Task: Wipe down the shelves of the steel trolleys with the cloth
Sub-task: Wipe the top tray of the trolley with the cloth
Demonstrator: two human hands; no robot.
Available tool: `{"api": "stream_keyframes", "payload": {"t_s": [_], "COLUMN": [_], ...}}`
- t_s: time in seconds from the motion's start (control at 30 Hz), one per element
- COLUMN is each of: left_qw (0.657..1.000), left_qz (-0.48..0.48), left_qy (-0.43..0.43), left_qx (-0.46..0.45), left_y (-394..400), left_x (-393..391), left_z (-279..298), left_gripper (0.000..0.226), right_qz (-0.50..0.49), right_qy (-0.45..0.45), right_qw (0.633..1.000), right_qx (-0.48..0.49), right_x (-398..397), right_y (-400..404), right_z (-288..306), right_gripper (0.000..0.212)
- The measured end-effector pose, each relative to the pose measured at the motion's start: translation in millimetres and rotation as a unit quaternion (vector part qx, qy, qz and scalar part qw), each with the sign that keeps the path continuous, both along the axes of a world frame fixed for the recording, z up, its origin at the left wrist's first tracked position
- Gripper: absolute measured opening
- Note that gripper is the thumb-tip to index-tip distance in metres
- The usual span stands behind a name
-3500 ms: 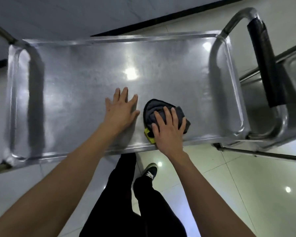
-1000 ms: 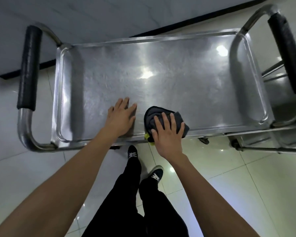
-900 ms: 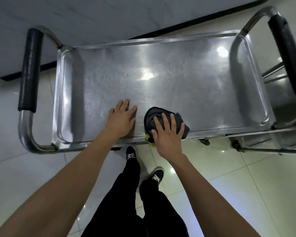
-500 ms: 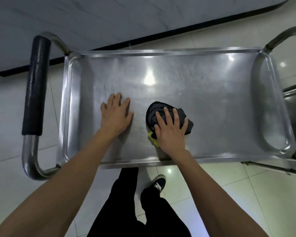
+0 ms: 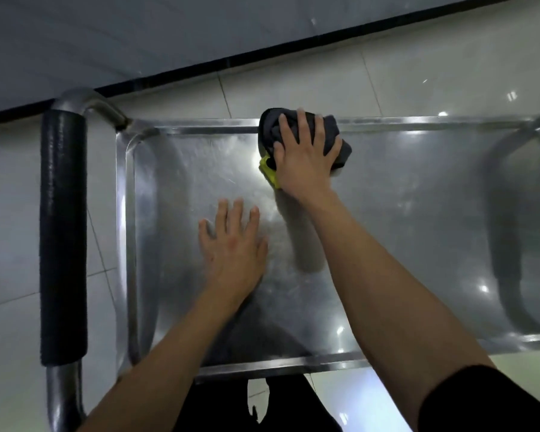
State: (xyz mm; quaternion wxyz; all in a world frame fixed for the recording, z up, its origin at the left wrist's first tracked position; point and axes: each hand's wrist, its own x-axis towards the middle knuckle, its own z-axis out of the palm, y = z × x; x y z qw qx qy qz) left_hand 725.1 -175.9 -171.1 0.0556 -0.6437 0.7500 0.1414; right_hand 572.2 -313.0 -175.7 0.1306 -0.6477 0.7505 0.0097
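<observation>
Both hands flat, fingers straight: right [image 5: 304, 157] pressing cloth [image 5: 340, 148] at shelf [image 5: 402, 213] far rim, left [image 5: 233, 244] on steel. Cloth fold blurred, apparently bunched.

The floor [image 5: 434, 73] is laid with glossy pale tiles split by thin dark joints, and small bright spots of ceiling light reflect off it. A black skirting strip [image 5: 262, 56] runs slantwise along the foot of a smooth grey wall [image 5: 138, 32] at the top of the view.
</observation>
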Motion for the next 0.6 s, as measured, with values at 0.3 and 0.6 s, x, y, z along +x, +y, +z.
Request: {"api": "stream_keyframes", "payload": {"t_s": [0.3, 0.6], "left_qw": [0.999, 0.997], "left_qz": [-0.028, -0.042], "left_qy": [-0.023, 0.0], "left_qx": [0.032, 0.06], "left_y": [-5.4, 2.0], "left_x": [3.2, 17.7], "left_z": [3.3, 22.9], "left_gripper": [0.057, 0.059], "right_qz": [0.014, 0.082], "right_qy": [-0.019, 0.001], "right_qw": [1.0, 0.997], "right_qx": [-0.01, 0.017], "right_x": [-7.2, -27.6], "right_y": [6.9, 182.2], "right_z": [-2.8, -3.9], "right_gripper": [0.052, 0.051]}}
